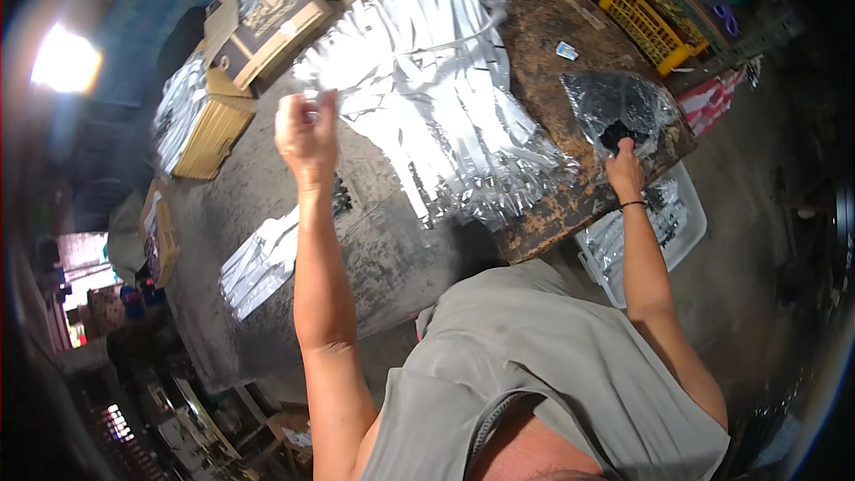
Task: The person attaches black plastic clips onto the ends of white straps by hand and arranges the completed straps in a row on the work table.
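White strips (450, 93), twelve o'clock: probably pending. Small batch (260, 265), eight o'clock: probably done. Left hand (305, 135): curled, contents unclear. Right hand (626, 169): at black parts (613, 134), grip unclear.

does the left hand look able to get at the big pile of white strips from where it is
Probably yes: the left hand appears close to the pile of white strips, and nothing visible blocks the way.

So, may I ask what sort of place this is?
Probably a small workshop or packing area: there is a worn table, a large pile of white strips and some cartons.
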`<state>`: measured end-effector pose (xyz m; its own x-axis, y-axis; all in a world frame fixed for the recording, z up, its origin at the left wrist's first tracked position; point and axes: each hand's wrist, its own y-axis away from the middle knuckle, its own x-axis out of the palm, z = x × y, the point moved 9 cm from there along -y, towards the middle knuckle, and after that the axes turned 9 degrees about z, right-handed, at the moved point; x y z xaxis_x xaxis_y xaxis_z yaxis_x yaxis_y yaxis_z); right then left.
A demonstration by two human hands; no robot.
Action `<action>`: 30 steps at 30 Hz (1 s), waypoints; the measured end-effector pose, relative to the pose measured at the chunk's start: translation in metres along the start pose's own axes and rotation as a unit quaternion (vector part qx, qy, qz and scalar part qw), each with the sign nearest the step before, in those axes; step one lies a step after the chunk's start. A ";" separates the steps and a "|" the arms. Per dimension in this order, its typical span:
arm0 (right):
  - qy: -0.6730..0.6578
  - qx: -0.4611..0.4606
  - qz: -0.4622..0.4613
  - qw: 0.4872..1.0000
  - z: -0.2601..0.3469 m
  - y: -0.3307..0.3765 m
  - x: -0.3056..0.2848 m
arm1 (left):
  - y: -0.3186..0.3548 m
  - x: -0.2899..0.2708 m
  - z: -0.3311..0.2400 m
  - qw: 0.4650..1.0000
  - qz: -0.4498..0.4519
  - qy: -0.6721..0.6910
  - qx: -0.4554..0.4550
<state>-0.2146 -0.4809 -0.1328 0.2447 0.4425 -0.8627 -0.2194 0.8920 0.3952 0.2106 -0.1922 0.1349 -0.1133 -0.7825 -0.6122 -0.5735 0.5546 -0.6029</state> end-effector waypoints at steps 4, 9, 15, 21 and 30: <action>-0.006 -0.066 -0.068 0.995 -0.005 -0.007 -0.019 | 0.002 -0.091 0.005 0.991 -0.125 0.037 -0.017; -0.001 -0.059 -0.112 0.992 -0.012 -0.003 -0.064 | 0.027 -0.135 -0.027 0.975 -0.143 0.170 -0.011; -0.052 -0.187 -0.126 0.973 0.001 0.023 -0.103 | 0.060 -0.126 -0.032 0.969 -0.077 0.222 -0.081; -0.400 -0.125 -0.036 0.907 0.010 0.087 -0.090 | 0.104 -0.072 0.001 0.910 -0.002 0.388 -0.148; -0.360 -0.364 0.093 0.854 0.234 0.239 0.018 | 0.153 -0.032 0.029 0.768 0.081 0.571 -0.279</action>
<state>-0.0416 -0.2381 0.0197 0.6012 0.7460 -0.2863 -0.7826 0.6221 -0.0225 0.1499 -0.0743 0.0480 -0.6740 -0.6313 0.3837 -0.6999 0.7119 -0.0581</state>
